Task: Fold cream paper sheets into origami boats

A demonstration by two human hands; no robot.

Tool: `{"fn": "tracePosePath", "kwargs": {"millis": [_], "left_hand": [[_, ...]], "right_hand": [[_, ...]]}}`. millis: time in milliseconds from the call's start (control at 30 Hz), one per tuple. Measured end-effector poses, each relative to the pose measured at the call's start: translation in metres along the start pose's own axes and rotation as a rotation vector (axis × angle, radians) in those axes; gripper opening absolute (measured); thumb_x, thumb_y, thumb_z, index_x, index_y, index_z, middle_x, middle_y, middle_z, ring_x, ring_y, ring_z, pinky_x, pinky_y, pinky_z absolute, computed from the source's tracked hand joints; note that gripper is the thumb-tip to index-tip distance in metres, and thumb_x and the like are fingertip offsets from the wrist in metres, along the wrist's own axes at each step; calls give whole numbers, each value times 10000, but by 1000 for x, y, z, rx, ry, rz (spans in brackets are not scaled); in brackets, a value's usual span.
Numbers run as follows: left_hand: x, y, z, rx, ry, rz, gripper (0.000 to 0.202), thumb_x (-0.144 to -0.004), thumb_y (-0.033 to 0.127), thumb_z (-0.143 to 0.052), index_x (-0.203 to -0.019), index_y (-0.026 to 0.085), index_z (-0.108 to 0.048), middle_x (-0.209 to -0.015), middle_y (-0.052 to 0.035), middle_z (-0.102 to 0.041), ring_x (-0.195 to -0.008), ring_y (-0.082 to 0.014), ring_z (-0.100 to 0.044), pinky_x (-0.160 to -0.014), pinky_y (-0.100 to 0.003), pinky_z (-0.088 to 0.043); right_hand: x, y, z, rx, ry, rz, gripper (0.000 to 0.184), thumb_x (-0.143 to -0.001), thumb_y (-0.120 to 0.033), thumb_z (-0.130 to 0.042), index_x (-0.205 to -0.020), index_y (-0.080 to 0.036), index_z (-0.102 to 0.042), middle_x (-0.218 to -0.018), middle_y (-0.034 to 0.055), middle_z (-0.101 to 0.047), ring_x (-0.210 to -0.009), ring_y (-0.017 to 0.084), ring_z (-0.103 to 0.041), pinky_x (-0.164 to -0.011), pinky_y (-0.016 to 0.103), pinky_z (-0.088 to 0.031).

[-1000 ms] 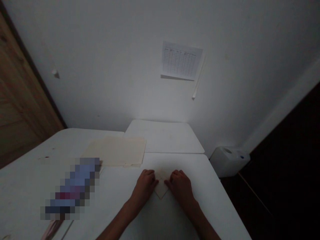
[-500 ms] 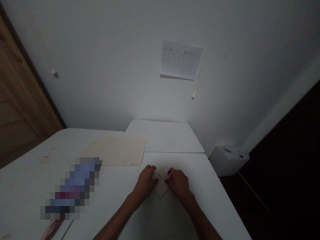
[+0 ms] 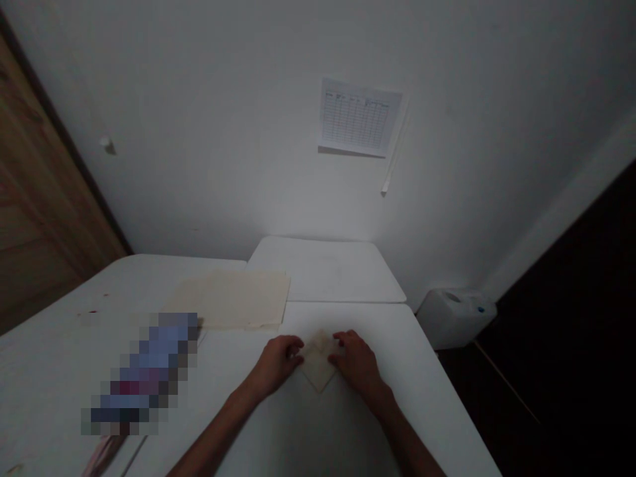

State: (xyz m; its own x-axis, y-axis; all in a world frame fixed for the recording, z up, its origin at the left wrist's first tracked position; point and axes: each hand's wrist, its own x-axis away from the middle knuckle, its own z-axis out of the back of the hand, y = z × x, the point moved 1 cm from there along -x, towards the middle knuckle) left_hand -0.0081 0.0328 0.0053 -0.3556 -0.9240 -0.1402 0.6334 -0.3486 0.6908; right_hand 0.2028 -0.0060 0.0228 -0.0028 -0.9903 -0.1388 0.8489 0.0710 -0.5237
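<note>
A small piece of cream paper (image 3: 319,371) lies on the counter (image 3: 318,437) between the two hands, one sharp corner pointing back toward the person. It looks folded, with two straight edges meeting at that corner and a paler, uneven patch at the far end; finer creases are too dim to make out. The left hand (image 3: 279,361) is at its left edge, fingers bent, thumb and fingertips parted. The right hand (image 3: 355,358) is at the opposite edge, its fingers curved and likewise parted from the thumb; whether the thumb presses on the paper is hard to tell. Both forearms angle inward from the bottom. Farther off to the left lie larger cream sheets (image 3: 233,298), with a pixelated item (image 3: 154,364) nearer the person. Beyond the counter's right edge stands a white plastic container (image 3: 452,324), blue spot on top, contents hidden.
</note>
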Motion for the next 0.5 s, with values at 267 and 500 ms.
{"fn": "tracePosePath", "kwargs": {"millis": [267,500], "left_hand": [[7,-1,9,53,26,-123,107,-729,157,-564,-732,182,-668,-682,5,-646,-656,-146,-585,-626,-242,-437],[10,-3,11,-45,19,-221,181,-801,101,-493,-754,181,-650,-762,-19,-649,-735,-157,-589,-685,-259,-435]], "right_hand": [[0,5,7,-79,-16,95,217,-760,-217,-643,-972,-219,-686,-927,33,-663,-862,188,-624,-773,264,-439],[2,17,8,-103,-21,185,72,-805,-213,-639,-847,-208,-698,-810,12,-680,-732,157,-613,-705,250,-435]]}}
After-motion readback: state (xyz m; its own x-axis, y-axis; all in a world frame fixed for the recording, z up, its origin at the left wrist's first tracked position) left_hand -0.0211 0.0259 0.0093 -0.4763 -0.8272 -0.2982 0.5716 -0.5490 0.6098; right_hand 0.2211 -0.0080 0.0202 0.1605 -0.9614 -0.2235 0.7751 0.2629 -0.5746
